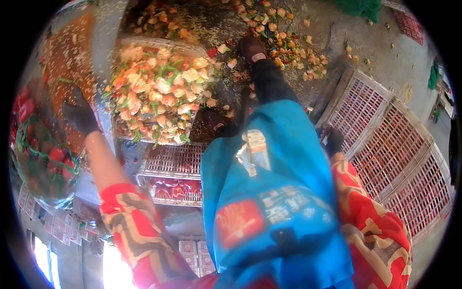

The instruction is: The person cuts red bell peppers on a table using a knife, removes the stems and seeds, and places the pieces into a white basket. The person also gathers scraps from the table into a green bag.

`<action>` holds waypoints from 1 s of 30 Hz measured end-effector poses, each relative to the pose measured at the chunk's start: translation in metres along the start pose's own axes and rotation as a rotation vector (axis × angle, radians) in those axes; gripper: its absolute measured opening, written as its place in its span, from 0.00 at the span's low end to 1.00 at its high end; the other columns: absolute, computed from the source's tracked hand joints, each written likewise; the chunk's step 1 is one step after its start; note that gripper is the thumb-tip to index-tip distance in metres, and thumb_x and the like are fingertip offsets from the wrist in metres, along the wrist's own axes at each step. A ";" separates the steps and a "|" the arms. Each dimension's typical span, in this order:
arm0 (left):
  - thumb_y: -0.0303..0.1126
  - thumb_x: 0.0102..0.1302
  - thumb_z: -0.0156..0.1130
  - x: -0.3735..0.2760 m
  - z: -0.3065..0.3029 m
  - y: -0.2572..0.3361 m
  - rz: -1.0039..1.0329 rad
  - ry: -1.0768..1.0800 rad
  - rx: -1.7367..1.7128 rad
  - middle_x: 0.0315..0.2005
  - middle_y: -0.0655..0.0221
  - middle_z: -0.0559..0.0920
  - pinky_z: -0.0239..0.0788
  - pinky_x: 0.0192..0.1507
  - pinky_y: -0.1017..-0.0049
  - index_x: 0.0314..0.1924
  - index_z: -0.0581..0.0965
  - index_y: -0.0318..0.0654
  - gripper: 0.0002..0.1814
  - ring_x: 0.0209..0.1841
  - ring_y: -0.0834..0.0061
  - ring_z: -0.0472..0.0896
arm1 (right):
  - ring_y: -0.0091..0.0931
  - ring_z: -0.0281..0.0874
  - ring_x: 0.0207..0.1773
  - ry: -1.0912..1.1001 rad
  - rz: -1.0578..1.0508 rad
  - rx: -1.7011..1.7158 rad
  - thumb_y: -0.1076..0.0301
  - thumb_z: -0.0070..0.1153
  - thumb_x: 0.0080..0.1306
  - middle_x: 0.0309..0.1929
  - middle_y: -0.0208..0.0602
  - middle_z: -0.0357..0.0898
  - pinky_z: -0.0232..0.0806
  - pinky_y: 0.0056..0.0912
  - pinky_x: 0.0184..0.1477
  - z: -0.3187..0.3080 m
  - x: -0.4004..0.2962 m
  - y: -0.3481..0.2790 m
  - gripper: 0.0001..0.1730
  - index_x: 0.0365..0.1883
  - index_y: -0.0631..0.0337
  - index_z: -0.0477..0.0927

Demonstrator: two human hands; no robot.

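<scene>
My left hand [80, 112], in a dark glove, reaches over an orange seed-strewn work surface [68, 47]. Its fingers are spread, and I see nothing held in them. Right beside it, a crate [126, 135] is heaped with pepper cores [158, 94], pale seed clusters with some green stems. A green mesh sack [30, 159] of red bell peppers [57, 154] stands on the other side of that hand. My right hand [334, 139], also dark-gloved, hangs beside my blue apron, close to stacked plastic crates [393, 141]. Blur and the wrist's angle hide whether its fingers grip anything.
Loose pepper cores [285, 47] and seeds litter the floor around my shoe [253, 50]. Below the heaped crate, slatted crates [173, 159] hold red pepper pieces [177, 189]. Green netting [361, 9] lies at the far edge. More crates [196, 254] stand farther off.
</scene>
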State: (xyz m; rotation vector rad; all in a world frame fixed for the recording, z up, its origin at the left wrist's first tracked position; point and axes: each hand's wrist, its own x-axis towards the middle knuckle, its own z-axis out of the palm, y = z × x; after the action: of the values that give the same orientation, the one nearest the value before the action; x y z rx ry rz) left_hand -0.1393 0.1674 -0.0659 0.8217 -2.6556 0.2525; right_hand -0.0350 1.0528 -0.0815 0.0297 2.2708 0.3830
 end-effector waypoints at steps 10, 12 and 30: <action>0.33 0.68 0.59 -0.255 -0.088 0.034 -1.088 -0.004 -0.929 0.29 0.71 0.74 0.67 0.34 0.74 0.41 0.73 0.37 0.08 0.34 0.78 0.71 | 0.38 0.75 0.52 0.287 -1.205 0.999 0.66 0.62 0.61 0.50 0.43 0.75 0.68 0.40 0.54 -0.252 0.119 -0.402 0.25 0.56 0.61 0.73; 0.34 0.67 0.60 -0.272 -0.085 0.054 -1.274 -0.017 -1.033 0.35 0.69 0.77 0.68 0.37 0.74 0.42 0.74 0.37 0.09 0.37 0.75 0.75 | 0.45 0.75 0.50 0.286 -1.174 0.858 0.62 0.63 0.60 0.51 0.50 0.73 0.68 0.46 0.53 -0.245 0.123 -0.445 0.26 0.55 0.60 0.73; 0.45 0.67 0.59 -0.338 0.016 0.038 -1.405 -0.084 -1.287 0.41 0.69 0.77 0.64 0.41 0.72 0.55 0.73 0.34 0.24 0.40 0.77 0.72 | 0.45 0.72 0.41 0.462 -1.161 0.483 0.64 0.52 0.65 0.35 0.45 0.73 0.68 0.47 0.43 -0.233 0.150 -0.479 0.09 0.33 0.61 0.75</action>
State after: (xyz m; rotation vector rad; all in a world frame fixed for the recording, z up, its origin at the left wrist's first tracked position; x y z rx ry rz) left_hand 0.0947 0.3674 -0.2110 1.7101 -1.1343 -1.5527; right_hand -0.2577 0.5567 -0.1816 -1.1615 2.3235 -0.8332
